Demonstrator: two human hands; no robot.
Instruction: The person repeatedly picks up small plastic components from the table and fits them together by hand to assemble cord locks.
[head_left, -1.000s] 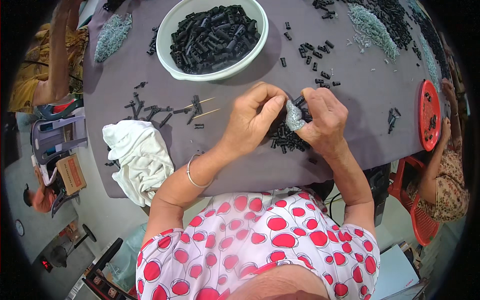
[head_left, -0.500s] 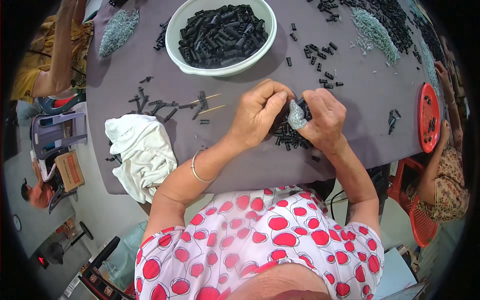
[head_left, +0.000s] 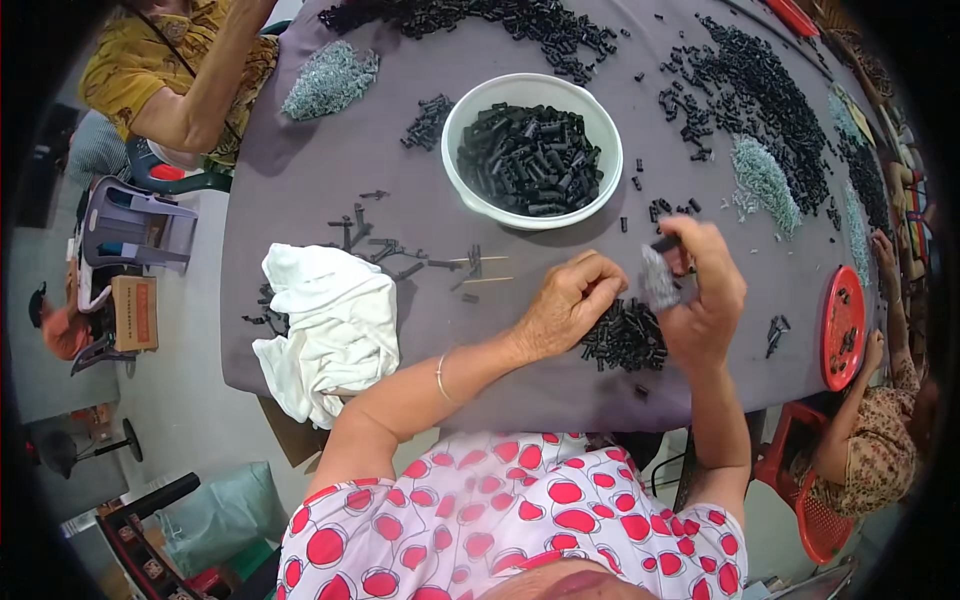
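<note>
My right hand (head_left: 708,295), slightly blurred, is raised over the right side of the work spot. Its curled fingers pinch a short black plastic tube (head_left: 665,243), and its thumb appears wrapped in a silvery covering (head_left: 658,279). Beside it, my left hand (head_left: 575,305) is closed with thumb and forefinger together; anything between them is too small to make out. Under and between both hands lies a pile of small black plastic parts (head_left: 628,337). Beyond them stands a white bowl (head_left: 458,185) full of black plastic tubes (head_left: 530,155).
A white cloth (head_left: 335,325) lies left, near loose black pieces and two thin sticks (head_left: 490,280). Silvery metal parts (head_left: 765,180) and black tubes (head_left: 760,110) are heaped at far right. A red tray (head_left: 832,350) sits by another person's hand (head_left: 875,348). Someone in yellow sits far left.
My hands, close together before, have come apart, the right one lifting rightward with a black tube. The whole view has shifted, showing more of the far table.
</note>
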